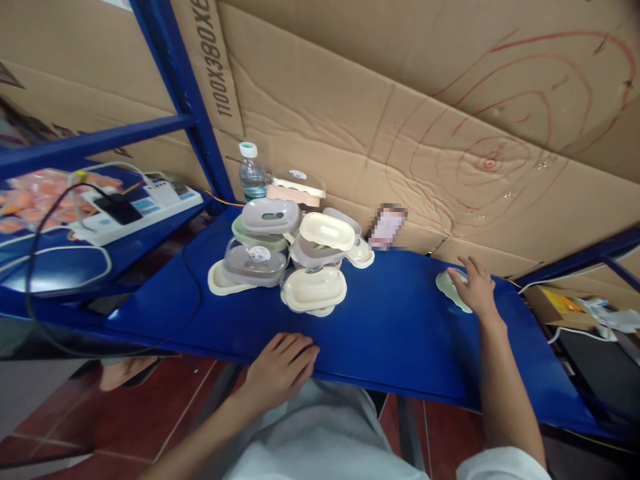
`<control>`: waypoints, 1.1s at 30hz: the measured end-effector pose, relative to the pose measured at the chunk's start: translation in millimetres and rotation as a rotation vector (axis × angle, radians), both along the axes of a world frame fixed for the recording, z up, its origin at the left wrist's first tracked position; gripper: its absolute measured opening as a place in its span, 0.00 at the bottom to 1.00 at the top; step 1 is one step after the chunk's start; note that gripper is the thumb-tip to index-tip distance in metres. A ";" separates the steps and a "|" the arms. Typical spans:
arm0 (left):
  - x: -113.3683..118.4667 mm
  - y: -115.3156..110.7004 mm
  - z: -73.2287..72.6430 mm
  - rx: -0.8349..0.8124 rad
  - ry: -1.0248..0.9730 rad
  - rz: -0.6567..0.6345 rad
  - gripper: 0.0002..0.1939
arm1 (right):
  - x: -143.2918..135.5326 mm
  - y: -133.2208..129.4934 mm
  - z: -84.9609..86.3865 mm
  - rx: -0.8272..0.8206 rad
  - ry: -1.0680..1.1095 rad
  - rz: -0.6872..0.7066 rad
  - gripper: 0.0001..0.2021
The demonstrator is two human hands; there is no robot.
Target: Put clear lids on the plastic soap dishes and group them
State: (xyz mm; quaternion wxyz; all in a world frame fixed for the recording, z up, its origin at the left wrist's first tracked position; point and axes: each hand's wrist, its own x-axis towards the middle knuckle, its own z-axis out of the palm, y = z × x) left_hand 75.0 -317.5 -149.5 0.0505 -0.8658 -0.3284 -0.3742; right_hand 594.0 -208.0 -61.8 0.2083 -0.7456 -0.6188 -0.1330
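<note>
My right hand (475,288) is at the right end of the blue table, fingers spread over a pale green plastic piece with a wavy edge (448,288). Its thumb lies on or just above the piece; whether they press together I cannot tell. On the front edge rests my left hand (284,365), palm down with fingers laid out and nothing visible in it. Beyond it is a pile of oval plastic dishes resembling soap dishes: a cream dish (315,288), a grey dish (271,217) and another cream one on top (327,230), several with clear parts.
A water bottle (253,175) stands behind the pile, beside stacked pink and cream pieces (295,193). A phone-like object (389,227), pixelated, leans on the cardboard wall (320,100). At left are a power strip (135,220), cables and bagged orange items (45,197). An open carton (565,308) sits at right.
</note>
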 end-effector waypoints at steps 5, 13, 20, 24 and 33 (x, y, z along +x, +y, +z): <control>4.7 -0.4 1.8 0.021 0.025 0.041 0.09 | 49.6 -21.2 -38.7 -0.123 0.047 -0.159 0.38; 3.6 -0.1 8.4 -0.025 0.008 0.009 0.07 | 24.9 -34.7 -16.9 -0.341 -0.004 -0.060 0.40; 3.7 -6.4 13.0 -0.168 -0.094 -0.103 0.09 | -103.2 -79.0 -13.3 -0.413 -0.243 0.138 0.41; 12.0 -15.6 15.6 -0.212 -0.042 -0.153 0.11 | -167.9 -112.3 -25.6 -0.290 -0.167 0.422 0.42; 61.0 -8.5 18.0 -0.167 0.270 -0.167 0.32 | -183.0 -125.2 -31.7 -0.108 0.268 0.544 0.39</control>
